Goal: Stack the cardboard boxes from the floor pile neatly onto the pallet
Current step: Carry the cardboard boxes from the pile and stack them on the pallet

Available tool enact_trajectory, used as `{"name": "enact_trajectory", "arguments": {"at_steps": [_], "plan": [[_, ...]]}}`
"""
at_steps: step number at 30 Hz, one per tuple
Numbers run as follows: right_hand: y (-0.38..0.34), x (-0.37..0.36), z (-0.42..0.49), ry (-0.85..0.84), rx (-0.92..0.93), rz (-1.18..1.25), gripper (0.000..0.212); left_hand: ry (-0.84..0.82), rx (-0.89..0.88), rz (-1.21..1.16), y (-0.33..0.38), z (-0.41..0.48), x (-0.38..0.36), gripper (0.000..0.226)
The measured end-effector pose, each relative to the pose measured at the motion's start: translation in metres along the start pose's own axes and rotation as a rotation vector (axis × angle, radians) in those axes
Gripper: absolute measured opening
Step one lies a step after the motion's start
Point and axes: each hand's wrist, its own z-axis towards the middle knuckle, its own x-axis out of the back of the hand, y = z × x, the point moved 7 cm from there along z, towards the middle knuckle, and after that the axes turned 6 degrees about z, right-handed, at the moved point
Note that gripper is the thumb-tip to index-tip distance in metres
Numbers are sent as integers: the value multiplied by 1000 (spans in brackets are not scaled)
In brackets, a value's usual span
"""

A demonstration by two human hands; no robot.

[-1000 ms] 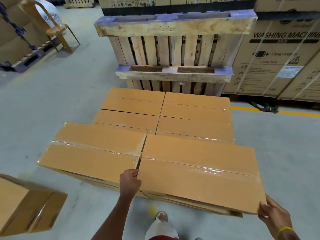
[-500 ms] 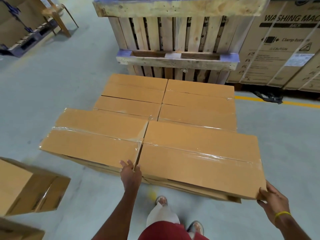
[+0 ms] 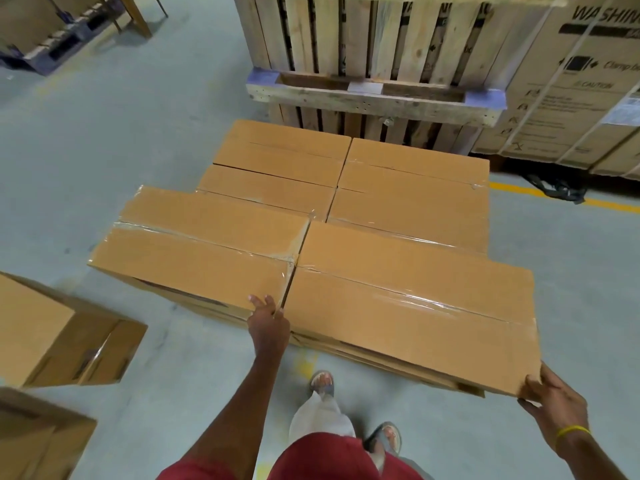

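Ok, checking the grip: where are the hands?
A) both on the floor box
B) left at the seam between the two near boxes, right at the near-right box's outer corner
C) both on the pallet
B: left hand touches the seam, right hand grips the near-right box by its corner.

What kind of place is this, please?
Probably a warehouse: wooden pallets stand on edge on a bare concrete floor, beside large strapped cartons, and a yellow line is painted on the floor.
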Motion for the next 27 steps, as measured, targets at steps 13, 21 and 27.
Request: {"name": "enact_trajectory", "arguments": {"at_steps": [13, 21, 27], "plan": [[4, 1, 7, 26, 28, -231, 41, -57, -80, 47, -8, -1, -15, 50], [1, 1, 4, 40, 78, -454, 27, -170, -190, -11, -15, -5, 9, 64], [-11, -4, -22, 67, 168, -756, 21, -248, -209, -92, -30, -6, 29, 75]]}}
